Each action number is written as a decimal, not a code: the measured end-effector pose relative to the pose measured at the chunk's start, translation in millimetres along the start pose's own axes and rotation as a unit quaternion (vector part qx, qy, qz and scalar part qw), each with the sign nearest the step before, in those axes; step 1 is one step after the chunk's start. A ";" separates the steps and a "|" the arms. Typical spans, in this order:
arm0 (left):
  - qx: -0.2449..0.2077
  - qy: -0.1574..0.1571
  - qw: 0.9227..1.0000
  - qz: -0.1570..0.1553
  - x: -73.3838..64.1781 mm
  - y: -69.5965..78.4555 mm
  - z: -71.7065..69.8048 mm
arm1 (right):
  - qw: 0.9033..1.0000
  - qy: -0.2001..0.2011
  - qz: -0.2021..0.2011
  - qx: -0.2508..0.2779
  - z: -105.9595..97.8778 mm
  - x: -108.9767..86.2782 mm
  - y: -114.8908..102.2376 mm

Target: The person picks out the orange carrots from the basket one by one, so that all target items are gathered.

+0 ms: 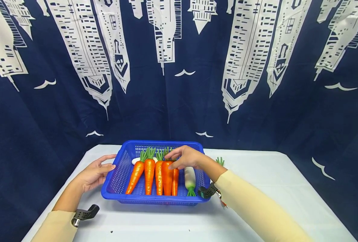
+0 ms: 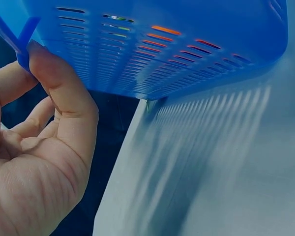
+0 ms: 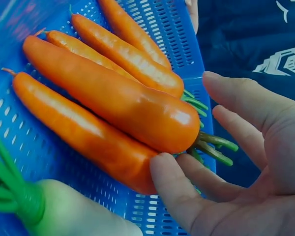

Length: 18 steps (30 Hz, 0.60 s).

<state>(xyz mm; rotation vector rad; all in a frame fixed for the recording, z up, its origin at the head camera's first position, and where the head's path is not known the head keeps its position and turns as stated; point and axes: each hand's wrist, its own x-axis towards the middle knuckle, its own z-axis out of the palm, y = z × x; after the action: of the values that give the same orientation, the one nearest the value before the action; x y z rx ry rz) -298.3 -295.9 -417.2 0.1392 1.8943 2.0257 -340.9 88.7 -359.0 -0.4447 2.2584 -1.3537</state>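
A blue plastic basket (image 1: 154, 198) holds several orange carrots (image 1: 149, 173) side by side, green tops toward the far wall. My left hand (image 1: 94, 172) pinches its left rim, as the left wrist view confirms with the thumb against the basket wall (image 2: 187, 19). Over the carrot tops, my right hand (image 1: 187, 157) has its fingers spread around the thick end of one carrot (image 3: 113, 101). One fingertip lies against or just in front of the neighbouring carrot (image 3: 83, 130); contact is unclear. A white radish (image 3: 83, 211) lies on the basket's right side, leaves toward the near wall.
White pieces (image 1: 135, 161) show under the carrot tops. Green leaves (image 1: 220, 161) stick up behind my right forearm, outside the basket. Everything stands on a white table (image 1: 257, 178), with a dark blue printed curtain (image 1: 166, 111) behind it.
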 end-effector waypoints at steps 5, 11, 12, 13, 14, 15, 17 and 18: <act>-0.004 -0.005 1.000 0.001 -0.2 -0.4 -0.9 | 1.000 -0.012 0.014 0.016 4.6 9.6 3.5; -0.007 -0.007 1.000 0.002 0.3 -0.7 -0.9 | 1.000 -0.018 0.012 0.018 6.0 14.1 4.7; -0.007 -0.007 1.000 0.002 0.4 -0.6 -0.9 | 1.000 -0.019 0.009 0.014 6.3 14.7 5.0; -0.006 -0.007 1.000 0.001 0.1 -0.1 -0.4 | 1.000 -0.020 0.007 0.011 6.6 15.7 5.6; -0.005 -0.007 1.000 0.001 0.1 0.0 -0.2 | 1.000 -0.021 0.004 0.007 7.1 16.6 6.0; -0.005 -0.006 1.000 0.001 0.1 0.2 0.3 | 1.000 -0.022 -0.001 0.001 7.6 17.5 6.7; -0.005 -0.009 1.000 0.001 0.2 0.1 0.5 | 1.000 -0.023 -0.012 -0.009 8.9 19.1 7.9; -0.004 -0.011 1.000 0.003 0.2 0.0 0.4 | 1.000 -0.022 -0.017 -0.015 9.3 19.6 8.4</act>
<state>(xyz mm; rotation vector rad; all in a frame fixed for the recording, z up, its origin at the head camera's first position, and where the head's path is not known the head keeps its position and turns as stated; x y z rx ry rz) -298.4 -295.4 -417.3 0.1638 1.8738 2.0269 -352.6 76.0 -374.6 -0.5203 2.2474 -1.3154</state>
